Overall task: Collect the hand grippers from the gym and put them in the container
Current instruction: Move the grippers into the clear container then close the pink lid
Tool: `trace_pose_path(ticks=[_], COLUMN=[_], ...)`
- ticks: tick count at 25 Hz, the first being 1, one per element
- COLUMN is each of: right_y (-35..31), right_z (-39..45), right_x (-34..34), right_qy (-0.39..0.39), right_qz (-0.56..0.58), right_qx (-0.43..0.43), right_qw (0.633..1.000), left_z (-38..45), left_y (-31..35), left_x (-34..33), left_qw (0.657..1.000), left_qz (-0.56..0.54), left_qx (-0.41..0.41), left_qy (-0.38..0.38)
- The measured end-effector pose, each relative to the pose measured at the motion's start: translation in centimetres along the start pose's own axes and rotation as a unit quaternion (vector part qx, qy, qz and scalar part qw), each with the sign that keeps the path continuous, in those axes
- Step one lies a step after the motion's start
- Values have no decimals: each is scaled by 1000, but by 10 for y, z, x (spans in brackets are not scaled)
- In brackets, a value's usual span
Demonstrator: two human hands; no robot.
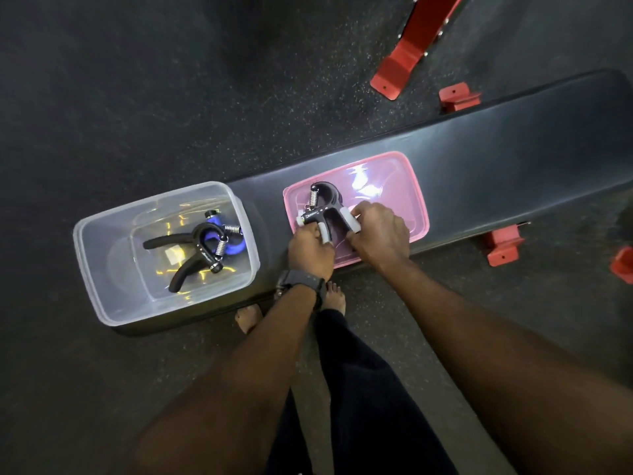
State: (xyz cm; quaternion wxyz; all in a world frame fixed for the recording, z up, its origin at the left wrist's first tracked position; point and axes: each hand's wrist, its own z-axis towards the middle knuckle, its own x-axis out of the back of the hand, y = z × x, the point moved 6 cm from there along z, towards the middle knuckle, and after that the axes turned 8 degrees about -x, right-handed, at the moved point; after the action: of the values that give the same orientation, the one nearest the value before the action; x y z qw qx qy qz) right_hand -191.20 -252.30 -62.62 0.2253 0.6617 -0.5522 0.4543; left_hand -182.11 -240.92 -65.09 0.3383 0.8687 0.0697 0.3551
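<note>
A black hand gripper with grey handles and a steel spring is held over the pink lid. My left hand grips its left handle and my right hand grips its right handle. To the left, a clear plastic container stands on the end of the bench. Inside it lie a black hand gripper and a blue one, partly under the black one.
The container and lid rest on a long black padded bench. Red metal frame feet stand on the dark rubber floor behind and beside the bench. My bare feet are at the bench's near edge.
</note>
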Motion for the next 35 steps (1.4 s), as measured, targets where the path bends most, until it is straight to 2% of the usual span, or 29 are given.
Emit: trace_pose_path(ticks=[4,7,10,12,14,16,18,20,22,24,26,28,30,35], right_y=[9,5,-26,-70,-126,-176,-208,-219,-218,-214,-212,-212,-212,-209], right_z=[-1,-4,-15,-29,-53,-72,-81,-83,-89,-93,-91,-89,-86,-84], right_x=[-16,-14,3,20,31,23,-10,-47,-76,-92,-103,-109,-114,-113], right_qy=[-17,-23,3,22,15,-23,-87,-121,-125,-107,-88,-88,-97,-104], right_qz=[8,22,135,232,296,326,306,248,191,156,145,149,154,175], right_qx=[-23,-30,-30,9,56,82,69,17,-60,-116,-138,-137,-131,-123], right_qw=[1000,999,990,972,953,941,945,961,972,975,976,975,974,971], left_z=[5,-3,-17,-22,-18,-5,15,35,46,51,52,51,52,53], left_y=[-6,4,14,4,-23,-58,-88,-103,-114,-120,-126,-133,-139,-134], left_x=[-9,8,52,99,158,211,241,246,237,219,200,189,184,185], left_qw=[998,997,991,984,983,987,991,994,985,958,922,900,893,900], left_qz=[26,31,-47,-121,-140,-98,-27,32,95,168,247,309,332,338], left_qx=[-9,-53,-116,-129,-111,-87,-76,-93,-139,-205,-254,-262,-263,-244], left_qy=[-48,-56,-50,-17,49,95,104,51,-33,-113,-156,-161,-154,-131])
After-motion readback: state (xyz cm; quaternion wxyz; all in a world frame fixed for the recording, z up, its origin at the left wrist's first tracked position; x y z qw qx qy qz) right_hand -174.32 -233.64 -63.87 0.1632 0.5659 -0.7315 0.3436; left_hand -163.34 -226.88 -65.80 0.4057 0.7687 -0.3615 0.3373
